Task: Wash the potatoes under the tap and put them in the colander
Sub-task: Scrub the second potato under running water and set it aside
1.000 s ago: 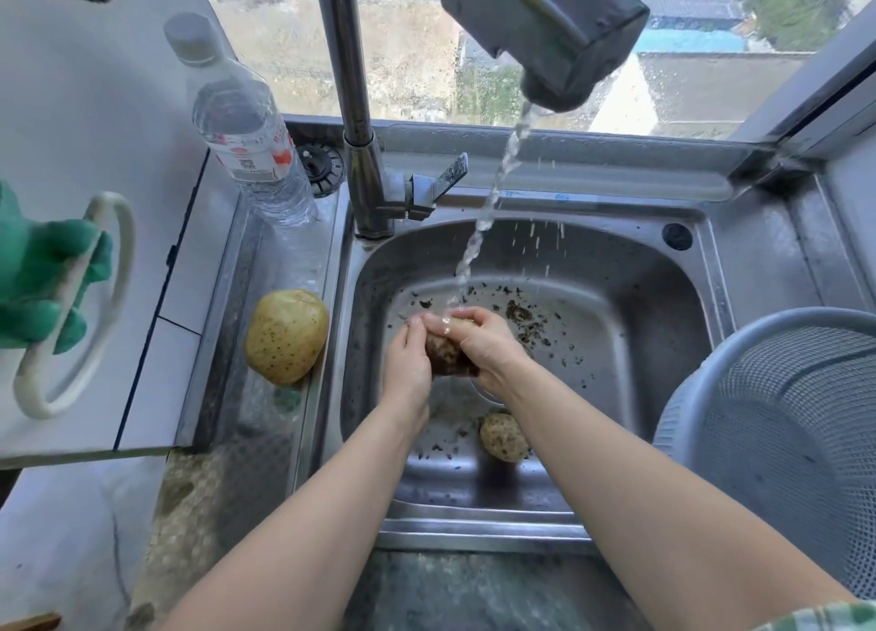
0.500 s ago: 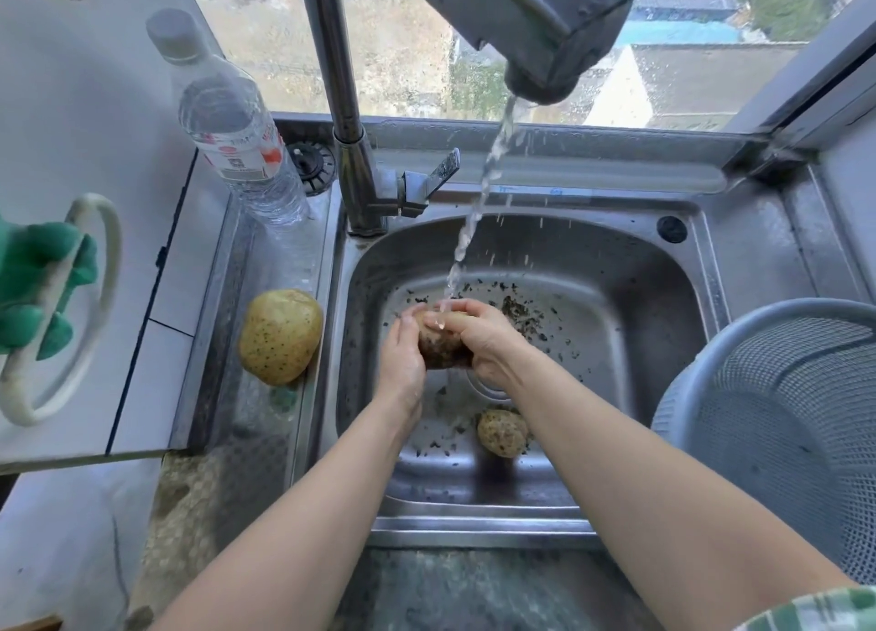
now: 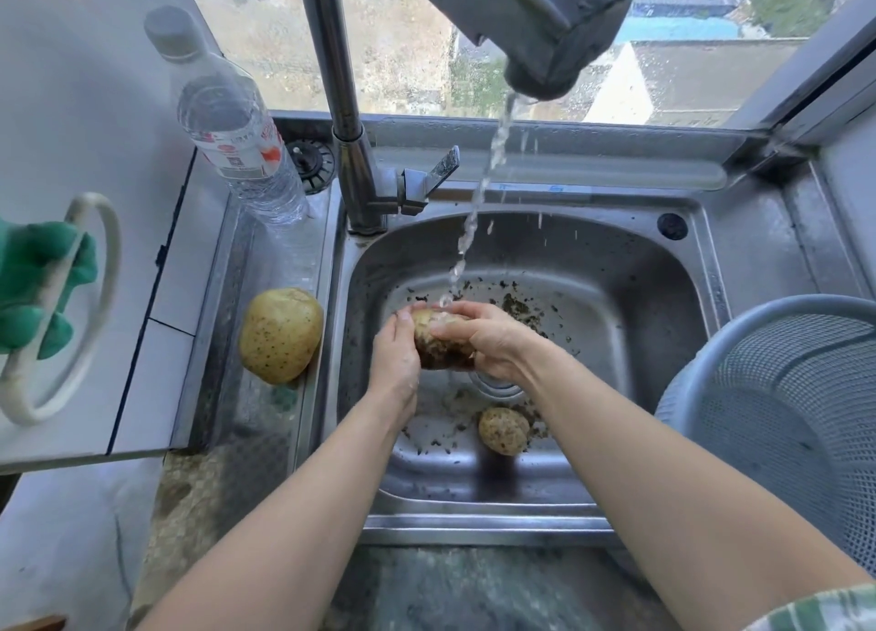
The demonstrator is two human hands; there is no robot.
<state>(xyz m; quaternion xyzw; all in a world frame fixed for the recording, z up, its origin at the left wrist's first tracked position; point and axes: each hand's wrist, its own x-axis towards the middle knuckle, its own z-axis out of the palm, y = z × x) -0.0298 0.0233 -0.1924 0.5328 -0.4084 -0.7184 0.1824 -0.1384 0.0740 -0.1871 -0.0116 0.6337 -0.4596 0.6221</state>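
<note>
Together, left hand (image 3: pixel 396 360) and right hand (image 3: pixel 495 341) fingers clasp the potato (image 3: pixel 438 348) between them (under water (image 3: pixel 469 232))

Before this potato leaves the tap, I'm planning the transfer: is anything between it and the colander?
Nothing visible does. The left hand and right hand hold the potato under the stream; only the sink wall and its steel ledge lie between it and the colander.

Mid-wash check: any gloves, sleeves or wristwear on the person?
No gloves: left hand and right hand are bare, with no ring or watch visible. Both forearms are uncovered. Only a green-and-white checked sleeve edge shows at the right upper arm.
</note>
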